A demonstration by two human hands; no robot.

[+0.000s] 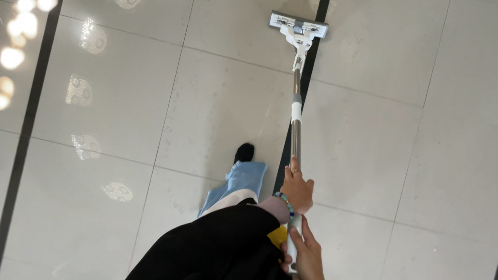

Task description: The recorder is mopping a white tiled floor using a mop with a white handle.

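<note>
The polished tile floor (107, 110) fills nearly everything from where one stands, pale grey squares crossed by dark inlay strips, one running from twelve o'clock down through the middle, and bright ceiling-light reflections clustered toward ten o'clock. Next in size is the person's own body at six o'clock: a black sleeve (216, 256), a light blue trouser leg (243, 180) and a dark shoe (245, 152) stepping forward at the centre. The flat mop (299, 27) reaches out toward twelve o'clock, its white rectangular head lying flat on the floor right at the dark strip, its metal pole (295, 127) slanting back down to the hands. The left hand (297, 190), with a beaded bracelet (284, 202) on the wrist, is wrapped closed around the pole higher up; the right hand (309, 261) grips the white end of the handle at five o'clock, fingers curled round it. To my eye, mopping here goes best with the head kept flat and fully pressed to the tile, the upper hand steering and the lower hand pushing, in overlapping straight passes along the strip so no streaks show on such a glossy surface.
</note>
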